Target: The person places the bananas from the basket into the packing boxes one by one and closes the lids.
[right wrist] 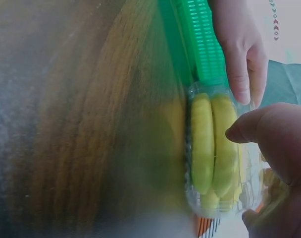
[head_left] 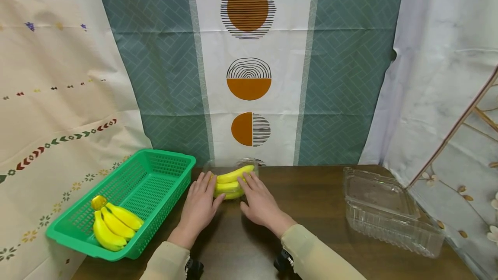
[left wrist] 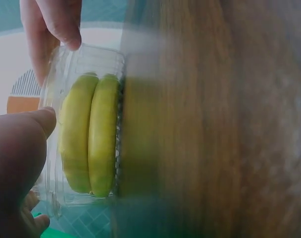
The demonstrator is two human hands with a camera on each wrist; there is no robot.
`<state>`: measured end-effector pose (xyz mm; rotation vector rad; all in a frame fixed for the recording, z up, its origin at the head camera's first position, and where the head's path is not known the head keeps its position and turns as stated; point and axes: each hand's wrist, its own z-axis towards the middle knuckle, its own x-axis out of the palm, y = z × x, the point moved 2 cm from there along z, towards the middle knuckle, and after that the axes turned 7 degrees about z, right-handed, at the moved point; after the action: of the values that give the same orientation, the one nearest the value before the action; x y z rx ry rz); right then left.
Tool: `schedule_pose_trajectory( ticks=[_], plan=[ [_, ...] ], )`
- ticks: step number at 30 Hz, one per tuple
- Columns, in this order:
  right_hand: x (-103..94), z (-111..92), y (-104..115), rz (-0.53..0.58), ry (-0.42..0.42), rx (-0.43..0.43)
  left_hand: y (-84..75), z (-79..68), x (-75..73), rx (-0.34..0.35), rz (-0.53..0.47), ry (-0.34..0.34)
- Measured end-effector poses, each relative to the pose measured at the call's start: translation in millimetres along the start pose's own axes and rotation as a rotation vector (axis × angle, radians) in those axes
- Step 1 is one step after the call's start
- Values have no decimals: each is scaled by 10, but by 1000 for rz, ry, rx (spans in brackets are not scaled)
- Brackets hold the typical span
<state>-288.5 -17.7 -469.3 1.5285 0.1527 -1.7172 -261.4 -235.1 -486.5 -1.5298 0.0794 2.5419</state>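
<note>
A clear plastic clamshell box (head_left: 232, 163) stands near the back edge of the table with several yellow bananas (head_left: 229, 186) in it. My left hand (head_left: 198, 208) lies at the box's left end, its fingers extended over the top edge. At the right end, my right hand (head_left: 262, 202) rests its fingers over the edge near the bananas. In the left wrist view, the left thumb (left wrist: 46, 119) is at the rim, beside two bananas (left wrist: 91, 134) seen through the wall. The right wrist view shows the right thumb (right wrist: 242, 131) against the box's upper side.
At left, a green plastic basket (head_left: 167, 200) holds a bunch of bananas (head_left: 114, 224). A second clear plastic container (head_left: 389, 215) is on the right side of the brown table (head_left: 311, 219). Patterned cloths (head_left: 253, 94) hang behind and at both sides.
</note>
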Motion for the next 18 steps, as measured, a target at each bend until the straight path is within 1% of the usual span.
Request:
schedule_pose_trajectory(
  ticks=[7, 13, 18],
  plan=[
    [18, 83, 13, -14, 16, -9, 53, 33, 39, -24, 12, 12],
    [29, 131, 12, -17, 35, -5, 64, 57, 59, -30, 46, -2],
    [33, 165, 9, -30, 30, -31, 66, 70, 65, -48, 70, -7]
  ],
)
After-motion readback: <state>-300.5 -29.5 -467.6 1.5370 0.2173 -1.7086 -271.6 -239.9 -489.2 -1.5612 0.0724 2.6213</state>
